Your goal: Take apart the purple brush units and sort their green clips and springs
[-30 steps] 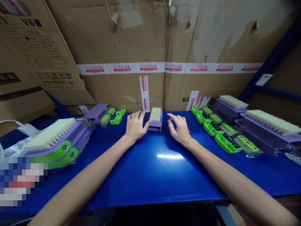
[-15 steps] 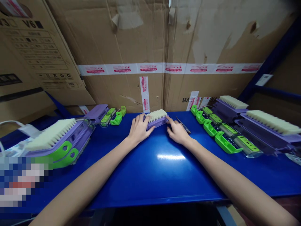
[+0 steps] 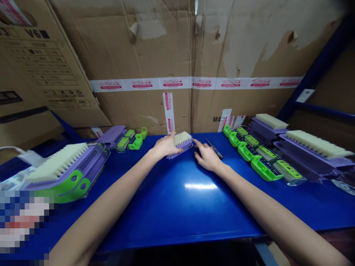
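Observation:
Near the back of the blue table, my left hand (image 3: 165,145) grips a purple filter frame (image 3: 185,148) by its left end, thumb along the front side. A cream pleated filter (image 3: 183,138) faces up in it, and the frame slants on the table. Just right of the frame is my right hand (image 3: 205,155), index finger stretched toward the frame's right end and the other fingers loosely bent. It holds nothing; whether the fingertip touches the frame I cannot tell. Beyond my right hand lies a thin screwdriver (image 3: 215,149) with a dark handle.
Purple housings with cream filters (image 3: 318,143) and several green clips (image 3: 262,169) line the right side. To the left are a stacked purple-and-green unit (image 3: 69,173) and a purple part (image 3: 112,136) with green pieces. Taped cardboard (image 3: 138,107) stands behind the blue table (image 3: 166,207).
The filter frame has turned and shifted slightly left and toward me with my left hand. My right hand has come away from its right end a little. The camera view has moved slightly.

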Tool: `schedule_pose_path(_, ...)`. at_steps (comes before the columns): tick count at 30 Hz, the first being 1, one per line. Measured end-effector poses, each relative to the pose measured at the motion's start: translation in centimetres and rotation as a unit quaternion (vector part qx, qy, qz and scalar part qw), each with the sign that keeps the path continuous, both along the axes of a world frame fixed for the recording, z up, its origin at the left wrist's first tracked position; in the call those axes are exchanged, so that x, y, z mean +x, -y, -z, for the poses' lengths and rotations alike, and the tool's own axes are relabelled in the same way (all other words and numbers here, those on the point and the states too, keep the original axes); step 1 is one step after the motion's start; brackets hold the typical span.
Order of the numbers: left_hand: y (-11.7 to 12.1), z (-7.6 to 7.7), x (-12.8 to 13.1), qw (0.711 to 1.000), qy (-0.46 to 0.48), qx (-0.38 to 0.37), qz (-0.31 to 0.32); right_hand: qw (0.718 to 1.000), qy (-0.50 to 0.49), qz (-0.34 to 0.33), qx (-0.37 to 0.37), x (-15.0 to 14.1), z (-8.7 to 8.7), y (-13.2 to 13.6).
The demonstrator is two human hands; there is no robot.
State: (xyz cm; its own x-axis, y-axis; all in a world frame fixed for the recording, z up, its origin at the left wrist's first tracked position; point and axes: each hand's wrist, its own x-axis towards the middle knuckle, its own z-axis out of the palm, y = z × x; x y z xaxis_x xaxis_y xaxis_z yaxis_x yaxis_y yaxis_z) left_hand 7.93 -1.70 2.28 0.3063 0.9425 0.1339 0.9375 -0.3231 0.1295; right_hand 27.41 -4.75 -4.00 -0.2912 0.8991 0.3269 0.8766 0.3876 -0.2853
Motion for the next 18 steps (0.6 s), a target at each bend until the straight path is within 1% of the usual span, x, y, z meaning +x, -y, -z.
schedule_pose_path(2, -0.6, -0.4, -0.1, 1.000, 0.001, -0.018, -0.004, 1.000, 0.003, 0.001, -0.001, 0.0, -0.1, 0.0)
schedule_pose_path(5, -1.6, -1.3, -1.1, 0.999, 0.018, 0.011, -0.036, 1.000, 0.012, 0.001, -0.001, 0.0, -0.1, -0.1)
schedule_pose_path(7, -2.4, -2.2, -2.5, 0.996, 0.035, 0.026, -0.073, 1.000, 0.016, 0.000, -0.002, 0.1, 0.0, -0.1)
schedule_pose_path(10, -3.7, -4.0, -5.6, 0.986, 0.049, 0.040, -0.153, 1.000, 0.016, -0.001, -0.005, 0.1, 0.0, -0.2)
schedule_pose_path(14, -4.6, -6.7, -10.1, 0.960, 0.040, 0.053, -0.273, 1.000, 0.016, -0.001, -0.007, 0.1, 0.0, -0.2)
schedule_pose_path(17, -4.7, -7.8, -13.4, 0.935, 0.042, 0.060, -0.347, 1.000, 0.017, 0.000, -0.007, 0.1, 0.1, -0.2)
schedule_pose_path(18, -4.8, -8.0, -14.4, 0.935, 0.043, 0.058, -0.347, 1.000, 0.018, 0.000, -0.007, 0.1, 0.1, -0.2)
